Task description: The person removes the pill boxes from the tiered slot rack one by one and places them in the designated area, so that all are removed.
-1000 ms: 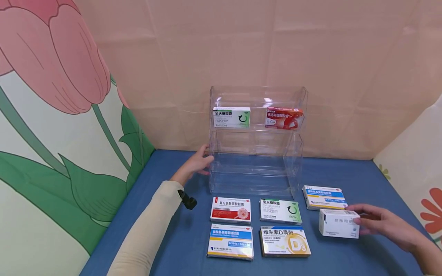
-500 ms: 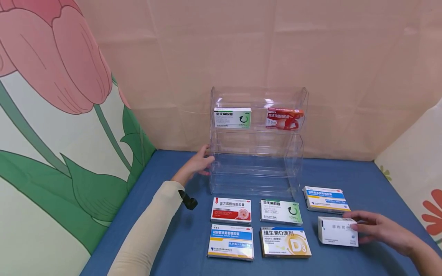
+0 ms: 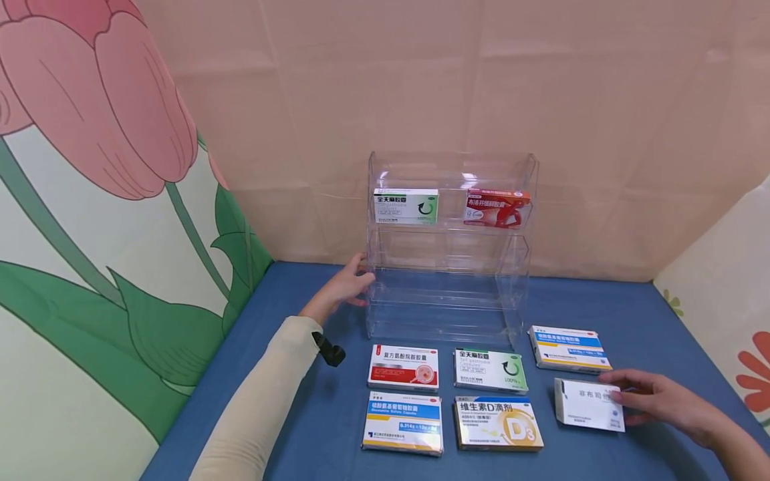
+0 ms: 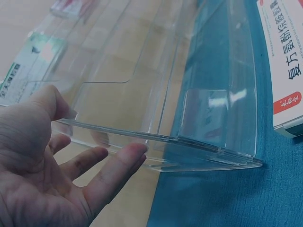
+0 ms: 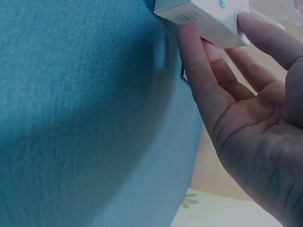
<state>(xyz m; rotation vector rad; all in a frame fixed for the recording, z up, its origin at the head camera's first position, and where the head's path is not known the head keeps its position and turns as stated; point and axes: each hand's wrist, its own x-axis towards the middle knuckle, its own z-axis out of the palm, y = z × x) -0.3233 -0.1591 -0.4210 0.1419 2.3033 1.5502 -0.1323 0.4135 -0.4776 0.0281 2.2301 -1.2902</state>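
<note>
My left hand (image 3: 344,283) grips the left side panel of a clear plastic two-tier rack (image 3: 439,323). In the left wrist view the thumb lies on one side of the panel edge and the fingers (image 4: 116,172) on the other. My right hand (image 3: 664,403) pinches the right end of a white medicine box (image 3: 586,405), thumb on its printed front. In the right wrist view fingertips support the white box's lower side, close over the blue table (image 5: 94,94). A green-and-white box (image 3: 406,206) and a red box (image 3: 497,208) stand on the rack's upper tier.
Before the rack lie a red-and-white box (image 3: 404,367), a green-and-white box (image 3: 490,369), a blue-and-white box (image 3: 402,423) and a yellow vitamin D box (image 3: 498,423). Another blue-and-white box (image 3: 569,348) lies just behind the held one. A pink curtain (image 3: 601,133) hangs behind.
My right hand has brought the white box slightly down and nearer to me, its printed face tipping more upward. The left hand has kept its grip on the rack.
</note>
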